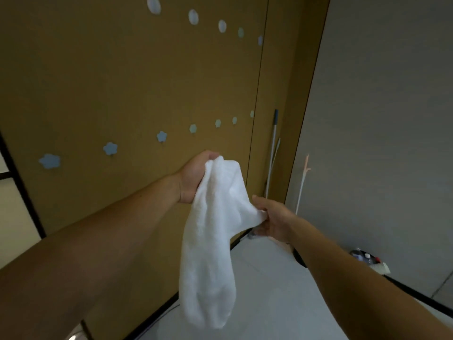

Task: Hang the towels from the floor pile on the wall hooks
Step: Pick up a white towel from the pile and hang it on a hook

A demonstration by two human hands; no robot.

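Observation:
A white towel (210, 241) hangs in mid-air in front of the brown wall (122, 82). My left hand (193, 177) grips its bunched top end. My right hand (272, 222) pinches a corner of it on the right side, lower down. The rest of the towel droops toward the floor. A lower row of flower-shaped hooks (161, 136) runs across the wall just above and left of my left hand, with nothing on them. A higher row of oval hooks (193, 16) sits near the top. The floor pile is out of view.
A mop handle (272, 148) leans in the corner where the brown wall meets a grey wall (380, 119). Bottles and a small container (367, 260) sit on the pale floor (269, 290) by the grey wall. A dark-framed panel (14, 182) borders the left edge.

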